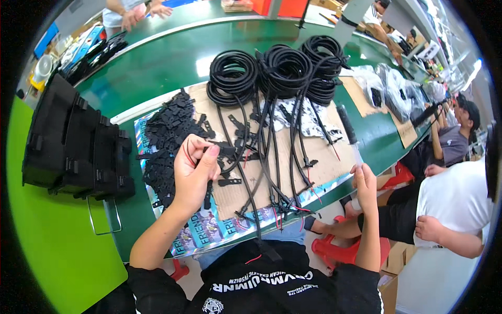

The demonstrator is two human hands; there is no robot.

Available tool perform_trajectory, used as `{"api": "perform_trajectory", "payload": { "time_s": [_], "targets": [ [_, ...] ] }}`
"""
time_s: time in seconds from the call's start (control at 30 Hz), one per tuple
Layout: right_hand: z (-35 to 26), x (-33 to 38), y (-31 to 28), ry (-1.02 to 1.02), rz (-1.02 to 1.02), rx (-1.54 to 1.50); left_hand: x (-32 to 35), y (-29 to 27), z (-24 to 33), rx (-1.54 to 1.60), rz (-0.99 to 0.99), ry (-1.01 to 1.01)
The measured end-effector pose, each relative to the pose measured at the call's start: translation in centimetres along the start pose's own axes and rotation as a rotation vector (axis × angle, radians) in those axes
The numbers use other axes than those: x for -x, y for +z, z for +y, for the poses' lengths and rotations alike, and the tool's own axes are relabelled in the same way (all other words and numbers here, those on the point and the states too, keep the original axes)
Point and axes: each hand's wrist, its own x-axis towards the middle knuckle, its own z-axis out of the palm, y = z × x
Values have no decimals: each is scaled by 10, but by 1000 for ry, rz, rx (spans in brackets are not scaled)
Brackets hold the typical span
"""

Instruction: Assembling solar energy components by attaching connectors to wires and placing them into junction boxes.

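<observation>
The person's left hand (194, 170) is raised over the near-left part of the work surface, its fingers curled in narrowly and pinching a thin red-and-black wire (188, 153) together with a small flat black plastic clip (212, 150). The wire runs up out of the grip between thumb and forefinger, and the clip sits right at the fingertips, on their far-right side. The wire is slender, with red showing against the skin; its ends are too small to make out.

The right hand (364, 184) hangs off the near-right edge of the table, well apart from the left. Its fingers are closed around the near end of a pale tube-like piece (356, 155) with a dark far end; how tightly they hold it cannot be told.

Just left of the left hand lies a heap of flat black plastic clips (164, 133). Far of both hands, coils of black cable (277, 70) rest on a brown cardboard sheet (327, 162), their leads trailing near toward the table edge. The sheet lies on a green table (172, 57). A stack of black plastic housings (73, 149) stands at the left. Another person in a white shirt (455, 199) sits at the right.
</observation>
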Motion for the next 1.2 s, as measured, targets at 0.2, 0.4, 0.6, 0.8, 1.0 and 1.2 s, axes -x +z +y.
{"api": "perform_trajectory", "payload": {
  "time_s": [0.2,0.4,0.6,0.8,1.0,1.2],
  "targets": [
    [2,-21,-4,30,-43,269,10,8,-2,-121,-56,-30],
    [16,-60,-31,-158,-28,396,14,7,-2,-144,-75,-44],
    [-3,-54,-29,-207,-33,403,15,7,-1,-180,-74,-72],
    [-46,8,18,-91,35,450,17,11,-1,-190,-87,-83],
    [-25,8,41,6,-40,722,19,9,-3,-203,-113,-82],
    [-58,5,30,-208,152,873,20,8,-6,-240,-142,-95]
  ]
}}
